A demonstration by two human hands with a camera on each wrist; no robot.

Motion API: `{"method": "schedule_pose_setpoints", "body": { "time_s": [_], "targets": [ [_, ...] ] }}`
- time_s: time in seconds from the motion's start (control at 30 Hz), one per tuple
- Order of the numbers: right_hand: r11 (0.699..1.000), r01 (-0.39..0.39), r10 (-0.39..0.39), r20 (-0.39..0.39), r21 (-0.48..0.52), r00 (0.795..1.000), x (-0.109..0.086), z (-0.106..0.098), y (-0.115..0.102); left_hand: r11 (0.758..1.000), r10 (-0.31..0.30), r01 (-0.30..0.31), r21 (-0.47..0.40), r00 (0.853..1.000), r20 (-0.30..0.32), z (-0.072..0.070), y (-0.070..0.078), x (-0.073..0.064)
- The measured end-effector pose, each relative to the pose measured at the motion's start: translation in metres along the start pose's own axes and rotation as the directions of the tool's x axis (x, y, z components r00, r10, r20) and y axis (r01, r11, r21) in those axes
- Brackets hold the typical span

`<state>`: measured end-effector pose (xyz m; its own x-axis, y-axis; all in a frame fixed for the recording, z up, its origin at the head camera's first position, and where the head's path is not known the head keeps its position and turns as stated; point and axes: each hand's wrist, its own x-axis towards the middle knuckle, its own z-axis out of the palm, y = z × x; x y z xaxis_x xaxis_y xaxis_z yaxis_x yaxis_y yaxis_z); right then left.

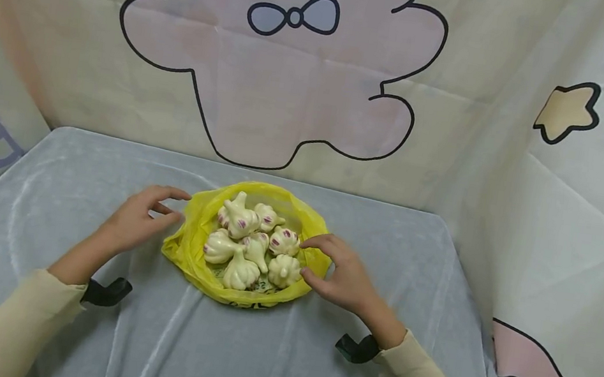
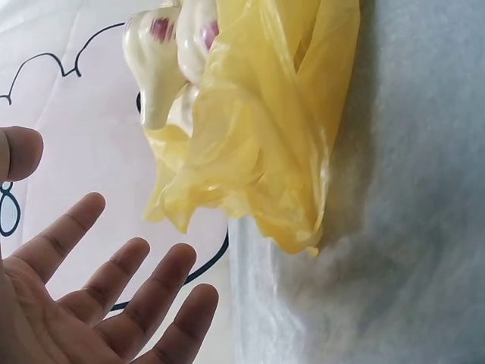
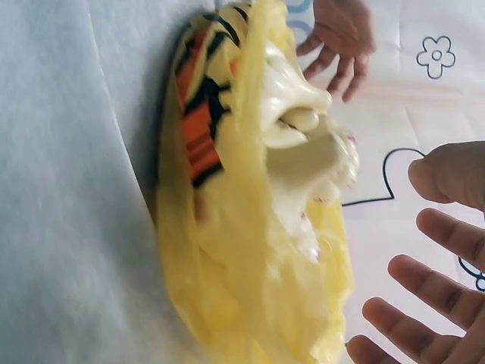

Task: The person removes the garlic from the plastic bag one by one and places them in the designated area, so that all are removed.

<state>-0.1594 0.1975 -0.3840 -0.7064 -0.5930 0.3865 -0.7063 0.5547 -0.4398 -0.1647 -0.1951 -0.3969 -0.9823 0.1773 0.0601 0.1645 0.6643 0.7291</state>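
Observation:
A yellow plastic bag [image 1: 190, 256] lies in the middle of the table with its mouth spread wide. Inside sit several garlic bulbs [image 1: 241, 271], glossy white with purple patches. To the left of the bag, my left hand [image 1: 141, 220] hovers beside the rim, fingers spread and holding nothing. On the other side my right hand [image 1: 344, 275] reaches over the right rim, its fingertips close to the garlic, with nothing in its grasp. The right wrist view shows the bag's side [image 3: 201, 136] with orange and black print, and the fingers [image 3: 424, 288] apart from it.
A grey cloth [image 1: 231, 359] covers the table. Behind it hangs a pale curtain [image 1: 302, 105] with cartoon drawings, and more printed fabric [image 1: 586, 190] hangs at the right. Black straps [image 1: 108, 292] sit on both wrists.

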Motion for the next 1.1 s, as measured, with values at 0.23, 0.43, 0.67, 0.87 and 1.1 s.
{"method": "schedule_pose_setpoints", "body": {
  "time_s": [0.23, 0.43, 0.67, 0.87, 1.1],
  "targets": [
    [0.998, 0.011, -0.013, 0.037, 0.058, 0.999, 0.000, 0.019, -0.002, 1.000, 0.007, -0.006, -0.018, 1.000, 0.018, 0.010, -0.002, 0.000],
    [0.996, 0.014, -0.017, 0.045, 0.083, 0.999, -0.001, 0.030, -0.002, 0.999, -0.001, 0.002, -0.038, 1.000, 0.025, 0.015, -0.003, 0.000],
    [0.995, 0.004, -0.007, 0.035, 0.097, 0.999, -0.003, 0.037, -0.001, 0.998, -0.004, 0.006, -0.058, 1.000, 0.026, 0.020, -0.006, 0.002],
    [0.996, 0.009, -0.011, 0.020, 0.091, 1.000, -0.002, 0.040, 0.002, 0.998, -0.024, 0.026, -0.051, 0.999, 0.038, 0.024, -0.006, 0.004],
    [0.997, 0.025, -0.026, 0.005, 0.070, 1.000, -0.004, 0.043, 0.003, 0.998, -0.012, 0.015, -0.065, 0.999, 0.036, 0.030, -0.008, 0.005]
  ]
}}
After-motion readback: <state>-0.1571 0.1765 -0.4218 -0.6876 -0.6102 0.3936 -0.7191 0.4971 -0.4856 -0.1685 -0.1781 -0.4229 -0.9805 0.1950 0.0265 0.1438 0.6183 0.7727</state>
